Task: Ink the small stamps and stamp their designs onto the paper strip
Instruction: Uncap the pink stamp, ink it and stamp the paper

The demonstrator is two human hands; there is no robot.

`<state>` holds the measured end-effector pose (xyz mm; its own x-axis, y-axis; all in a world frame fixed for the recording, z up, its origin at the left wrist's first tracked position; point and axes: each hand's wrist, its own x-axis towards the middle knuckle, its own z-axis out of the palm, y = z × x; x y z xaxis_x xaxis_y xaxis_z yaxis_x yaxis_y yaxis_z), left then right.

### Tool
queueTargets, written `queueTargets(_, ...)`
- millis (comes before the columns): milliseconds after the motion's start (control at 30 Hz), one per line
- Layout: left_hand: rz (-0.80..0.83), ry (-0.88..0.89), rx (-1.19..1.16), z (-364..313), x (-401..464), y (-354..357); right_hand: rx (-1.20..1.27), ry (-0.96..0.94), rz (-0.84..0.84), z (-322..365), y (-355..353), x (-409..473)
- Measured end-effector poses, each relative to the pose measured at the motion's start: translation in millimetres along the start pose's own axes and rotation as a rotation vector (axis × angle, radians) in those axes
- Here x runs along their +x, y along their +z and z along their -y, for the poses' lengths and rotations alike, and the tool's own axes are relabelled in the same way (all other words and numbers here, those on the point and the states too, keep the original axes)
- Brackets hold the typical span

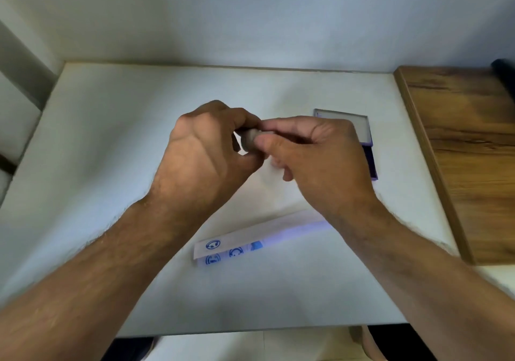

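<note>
Hands meet above the table [111,165]: left hand [206,149] and right hand [312,151] both pinch one small grey stamp [249,140] between fingertips. Stamp looks light and rigid; best held by its sides, face kept clear. Ink pad [367,149] sits just right of the hands, lid open. Paper strip [259,238] lies nearer than the hands, thin and floppy, blue prints at its left end.

We see bare table [97,143] across the left half of the frame and along the lower edge, open to pass. Our hands fill the centre; the ink pad [362,138] sits right of centre, the paper strip [250,238] lower centre, a wooden board [459,151] walls the right
</note>
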<state>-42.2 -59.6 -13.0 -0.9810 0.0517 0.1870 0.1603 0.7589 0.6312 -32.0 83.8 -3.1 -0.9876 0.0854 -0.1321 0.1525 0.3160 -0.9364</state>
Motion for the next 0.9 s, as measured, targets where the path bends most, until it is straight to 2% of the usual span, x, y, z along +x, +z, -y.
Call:
queueTargets(133,0.051,-0.107,-0.401,-1.6,2.6,-7.7,0.421,0.195,-0.009,1.8,-5.9,6.0)
queueTargets(267,0.045,-0.075,-0.581,-3.4,4.9,-10.3,0.538,0.318,0.030,4.3,-5.9,9.0)
queueTargets(467,0.046,-0.015,-0.600,-6.5,3.6,-13.9,0.624,0.396,0.049,2.8,-4.9,8.3)
queueTargets(900,0.005,-0.057,-0.599,-3.7,3.3,-12.3,0.743,0.322,0.053,0.7,-7.1,6.3)
